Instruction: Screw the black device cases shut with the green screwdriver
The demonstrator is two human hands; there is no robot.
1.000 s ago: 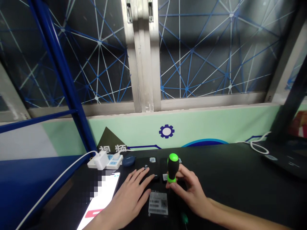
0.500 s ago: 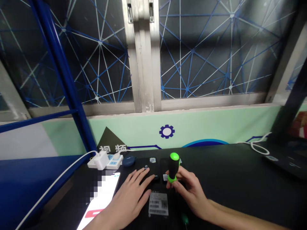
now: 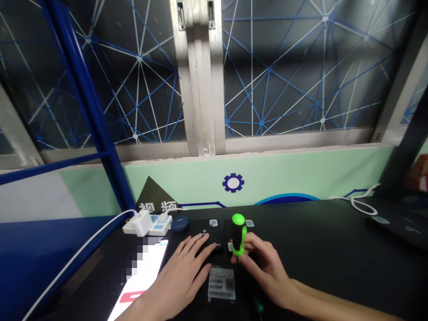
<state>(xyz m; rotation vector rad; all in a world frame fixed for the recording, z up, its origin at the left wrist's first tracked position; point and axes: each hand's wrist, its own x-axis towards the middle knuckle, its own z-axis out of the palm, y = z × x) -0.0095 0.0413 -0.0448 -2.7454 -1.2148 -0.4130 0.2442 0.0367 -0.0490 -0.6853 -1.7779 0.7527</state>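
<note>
Listing as held: a black-and-green screwdriver [image 3: 238, 234], gripped upright in the right hand [image 3: 267, 267], fingers curled and pinching the handle near its lower collar, tip hidden, directly above a black device [image 3: 209, 234] bearing a barcode label [image 3: 221, 284]. The left hand [image 3: 182, 272] is laid on the device, fingers spread. A lit phone [image 3: 140, 281] is placed on the black worktop [image 3: 334, 240], near a power strip [image 3: 159, 221] and a dark blue case [image 3: 179, 224]; a blue steel post [image 3: 90, 111] and a netted window [image 3: 301, 76] are seen beyond.
</note>
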